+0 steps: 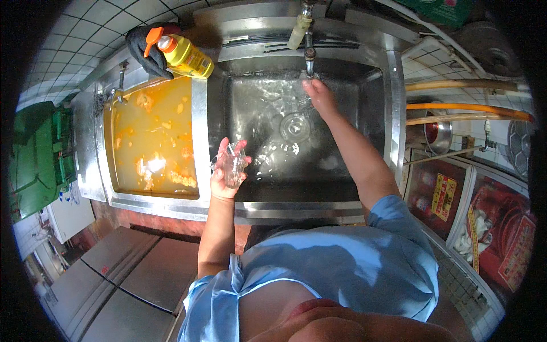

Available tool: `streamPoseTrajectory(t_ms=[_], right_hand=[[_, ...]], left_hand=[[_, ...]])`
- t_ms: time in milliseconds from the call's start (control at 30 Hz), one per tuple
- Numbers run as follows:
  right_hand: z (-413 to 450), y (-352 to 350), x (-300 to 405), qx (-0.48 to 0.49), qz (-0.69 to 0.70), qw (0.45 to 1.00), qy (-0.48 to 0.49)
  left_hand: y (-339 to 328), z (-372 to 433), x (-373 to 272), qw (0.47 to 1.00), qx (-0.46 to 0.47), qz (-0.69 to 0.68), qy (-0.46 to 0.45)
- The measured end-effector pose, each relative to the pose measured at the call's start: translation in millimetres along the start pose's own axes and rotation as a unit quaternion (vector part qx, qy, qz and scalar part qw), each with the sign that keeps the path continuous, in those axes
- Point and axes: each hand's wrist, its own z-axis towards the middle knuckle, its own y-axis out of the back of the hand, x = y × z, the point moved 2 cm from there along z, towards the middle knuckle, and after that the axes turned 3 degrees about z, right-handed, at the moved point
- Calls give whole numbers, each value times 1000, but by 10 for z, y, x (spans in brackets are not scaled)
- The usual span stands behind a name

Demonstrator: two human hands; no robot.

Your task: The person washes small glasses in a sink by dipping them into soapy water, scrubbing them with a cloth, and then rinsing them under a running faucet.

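My left hand (225,177) holds a small clear glass vessel (234,166) above the left edge of a deep stainless steel sink (299,179), its fingers curled around the glass. At the mouth of the metal faucet (310,62), at the back of that sink, is my right hand (319,96), with water splashing at the fingertips. Whether those fingers hold anything is not visible. Rippling water (265,98) covers the sink's bottom, where a round drain fitting or dish (295,127) shows.
Left of the divider, a second basin (154,141) holds cloudy yellow-orange liquid with floating bits. A yellow bottle with an orange cap (188,57) stands by a dark cloth (145,53) at its back corner. A green bin (34,158) is far left; hoses (466,109) run at right.
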Motion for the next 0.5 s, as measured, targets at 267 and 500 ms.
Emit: streamPoseTrajectory(t_ms=[267,500], right_hand=[[-24,-459,-308,93,772,538,-326],[-8,-550,-96,108,822,461,-317]], left_hand=[[-48,42,52,1000,-15,-5,9],[-106,39,37,1000,-8,11,4]])
